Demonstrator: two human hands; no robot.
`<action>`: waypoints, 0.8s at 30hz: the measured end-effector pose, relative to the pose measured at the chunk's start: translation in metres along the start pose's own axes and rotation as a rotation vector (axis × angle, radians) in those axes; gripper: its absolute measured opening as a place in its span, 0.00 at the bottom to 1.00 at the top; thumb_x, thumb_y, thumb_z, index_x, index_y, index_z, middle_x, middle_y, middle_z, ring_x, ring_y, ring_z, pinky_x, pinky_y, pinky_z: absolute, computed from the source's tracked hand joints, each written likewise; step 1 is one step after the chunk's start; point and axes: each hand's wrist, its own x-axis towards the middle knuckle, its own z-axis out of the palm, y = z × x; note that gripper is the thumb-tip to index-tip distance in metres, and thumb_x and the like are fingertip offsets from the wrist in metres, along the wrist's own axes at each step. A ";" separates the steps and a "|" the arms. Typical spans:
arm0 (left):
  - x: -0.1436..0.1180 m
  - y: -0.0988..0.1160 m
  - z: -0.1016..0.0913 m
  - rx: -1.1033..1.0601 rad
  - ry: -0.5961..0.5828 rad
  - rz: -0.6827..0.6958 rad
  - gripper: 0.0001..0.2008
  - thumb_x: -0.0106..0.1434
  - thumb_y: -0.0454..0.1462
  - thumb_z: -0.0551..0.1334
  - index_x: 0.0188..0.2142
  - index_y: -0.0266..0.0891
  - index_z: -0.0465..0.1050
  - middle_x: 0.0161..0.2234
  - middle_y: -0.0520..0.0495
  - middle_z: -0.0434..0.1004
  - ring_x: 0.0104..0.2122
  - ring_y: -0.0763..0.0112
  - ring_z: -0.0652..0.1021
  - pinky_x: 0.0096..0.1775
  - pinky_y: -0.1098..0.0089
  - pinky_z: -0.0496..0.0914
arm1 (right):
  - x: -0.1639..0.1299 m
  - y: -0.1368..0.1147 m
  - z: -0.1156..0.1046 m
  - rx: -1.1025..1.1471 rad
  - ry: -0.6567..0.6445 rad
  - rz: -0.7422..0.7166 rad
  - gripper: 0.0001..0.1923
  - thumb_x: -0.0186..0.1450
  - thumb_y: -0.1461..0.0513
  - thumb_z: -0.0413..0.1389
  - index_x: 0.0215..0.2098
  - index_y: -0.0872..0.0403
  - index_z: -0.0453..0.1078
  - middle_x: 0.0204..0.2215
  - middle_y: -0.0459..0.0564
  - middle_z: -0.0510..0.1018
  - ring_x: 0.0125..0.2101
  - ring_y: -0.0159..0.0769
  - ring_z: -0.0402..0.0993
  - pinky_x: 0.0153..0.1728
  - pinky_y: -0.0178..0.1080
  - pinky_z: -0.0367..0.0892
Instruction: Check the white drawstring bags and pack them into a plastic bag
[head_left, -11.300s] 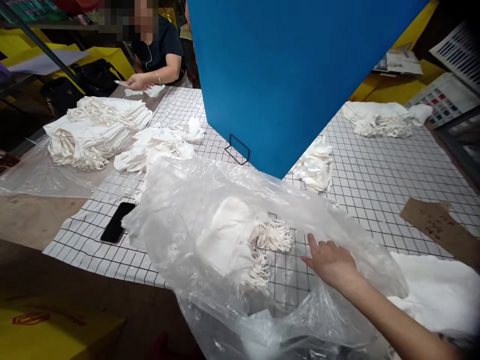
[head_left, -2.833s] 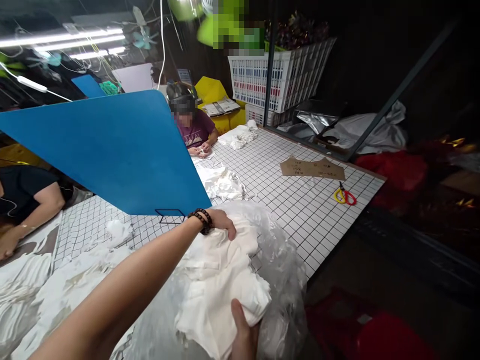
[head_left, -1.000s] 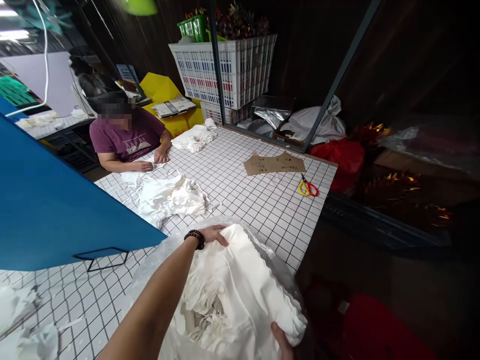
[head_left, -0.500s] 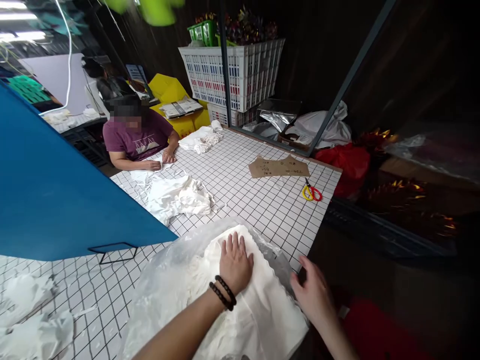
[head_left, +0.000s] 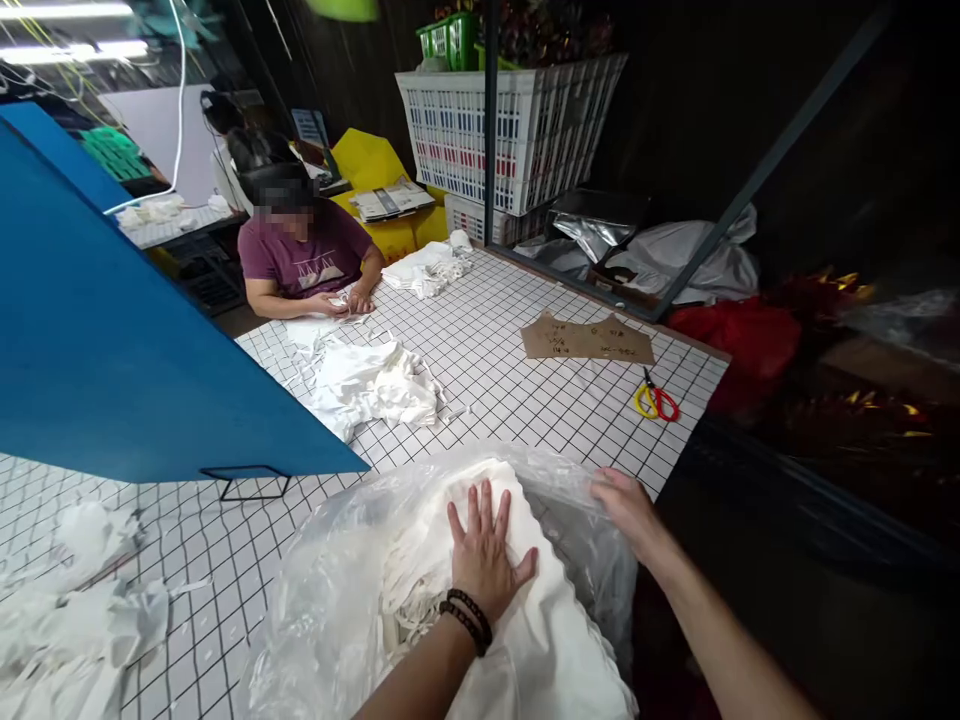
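Note:
My left hand, with dark beaded bracelets at the wrist, lies flat with fingers spread on a stack of white fabric pieces. Under and around the stack spreads a clear plastic bag. At the right, my right hand pinches the bag's edge and holds it up beside the stack. Loose strips or ties of the fabric bunch up left of my left wrist. The lower end of the stack runs out of view.
On the grid-patterned table lie scissors, a brown cardboard pattern and white fabric heaps. A blue panel juts in from the left. Across the table a person handles white fabric. Plastic crates stand behind.
My right hand has gone from apart, fingers open, to gripping the plastic bag's edge and lifting it out on the right. My left hand stays pressed on the stack, fingers spread wider.

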 end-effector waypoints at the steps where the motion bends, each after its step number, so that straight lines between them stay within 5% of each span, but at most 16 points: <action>1: 0.000 0.001 0.002 0.005 0.014 0.000 0.40 0.61 0.59 0.45 0.66 0.43 0.40 0.67 0.40 0.38 0.66 0.48 0.40 0.59 0.37 0.33 | -0.007 -0.001 -0.002 -0.104 -0.064 -0.035 0.17 0.52 0.55 0.56 0.37 0.55 0.72 0.25 0.47 0.77 0.25 0.35 0.70 0.25 0.33 0.59; 4: 0.000 0.002 0.004 0.015 0.027 -0.002 0.41 0.60 0.60 0.46 0.66 0.43 0.41 0.67 0.40 0.38 0.65 0.47 0.40 0.59 0.37 0.34 | -0.020 -0.014 0.003 -0.506 -0.131 -0.120 0.24 0.51 0.52 0.59 0.44 0.53 0.71 0.34 0.52 0.78 0.33 0.42 0.72 0.29 0.36 0.61; 7: -0.002 0.001 0.002 0.022 0.020 0.000 0.42 0.59 0.60 0.48 0.66 0.43 0.41 0.67 0.41 0.39 0.65 0.47 0.39 0.59 0.37 0.33 | -0.020 -0.043 0.011 -0.720 0.044 -0.152 0.17 0.57 0.52 0.53 0.39 0.52 0.74 0.32 0.55 0.78 0.33 0.45 0.73 0.28 0.38 0.59; 13: -0.007 -0.002 0.000 0.016 0.006 -0.011 0.43 0.59 0.62 0.46 0.67 0.43 0.40 0.67 0.40 0.38 0.65 0.47 0.42 0.59 0.38 0.34 | -0.050 -0.080 0.012 -0.277 0.463 -0.490 0.14 0.61 0.54 0.52 0.33 0.55 0.73 0.23 0.51 0.77 0.25 0.38 0.71 0.27 0.36 0.62; 16: -0.008 -0.003 0.001 -0.003 -0.028 -0.005 0.44 0.59 0.62 0.45 0.67 0.42 0.39 0.67 0.39 0.37 0.65 0.45 0.43 0.58 0.37 0.33 | -0.078 -0.079 0.002 -0.064 0.540 -0.626 0.12 0.60 0.56 0.55 0.37 0.56 0.72 0.30 0.51 0.80 0.30 0.37 0.75 0.31 0.34 0.67; 19: -0.005 -0.005 0.000 -0.028 -0.081 -0.004 0.45 0.58 0.63 0.46 0.67 0.41 0.38 0.67 0.36 0.36 0.65 0.43 0.40 0.57 0.36 0.33 | -0.092 -0.071 -0.020 -0.112 0.491 -0.632 0.11 0.60 0.57 0.57 0.39 0.54 0.72 0.32 0.50 0.80 0.32 0.36 0.76 0.34 0.33 0.69; 21: -0.002 -0.005 -0.003 -0.035 -0.122 -0.008 0.47 0.57 0.63 0.47 0.67 0.39 0.39 0.67 0.35 0.35 0.65 0.44 0.39 0.57 0.37 0.34 | -0.094 -0.059 -0.040 -0.166 0.418 -0.570 0.20 0.57 0.54 0.59 0.46 0.54 0.69 0.36 0.52 0.79 0.33 0.37 0.75 0.33 0.34 0.69; 24: -0.002 0.001 -0.014 -0.027 -0.156 -0.028 0.47 0.57 0.62 0.48 0.67 0.36 0.40 0.67 0.33 0.35 0.65 0.45 0.39 0.58 0.37 0.35 | -0.097 -0.019 -0.064 -0.277 0.371 -0.465 0.50 0.44 0.47 0.66 0.59 0.57 0.57 0.48 0.60 0.73 0.41 0.44 0.73 0.36 0.39 0.70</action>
